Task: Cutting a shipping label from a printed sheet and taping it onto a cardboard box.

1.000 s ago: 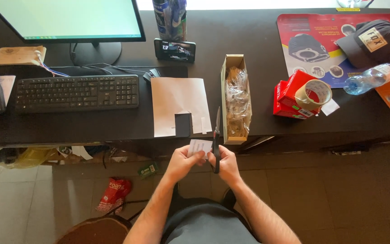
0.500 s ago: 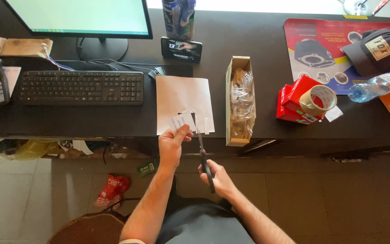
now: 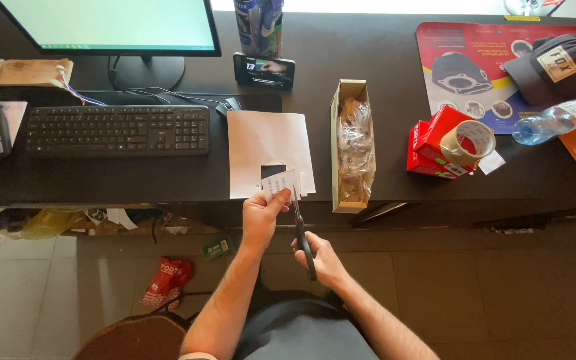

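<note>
A small white slip of paper (image 3: 281, 182) sits at the near edge of the counter (image 3: 135, 177), pinched in the left hand (image 3: 261, 217) — thumb and fingers closed on its lower part, so this grip is tight on the slip. Just right of it run the scissors (image 3: 301, 230), blades pointing up toward the slip and touching or nearly touching its right edge; how far the blades are parted cannot be told. The right hand (image 3: 321, 257) is wrapped around the scissor handles, below and right of the left hand, over the floor rather than the counter.

Behind the slip lies a white sheet (image 3: 268, 143) with a dark rectangular hole cut in its lower edge. To the right, close by, stands a long narrow cardboard box (image 3: 339, 143) holding clear plastic bags. To the left of the sheet a keyboard (image 3: 118, 130) lies — bare dark counter between it and the hands. Further right are red boxes (image 3: 428, 143) and a roll of tape (image 3: 468, 142), well apart.
</note>
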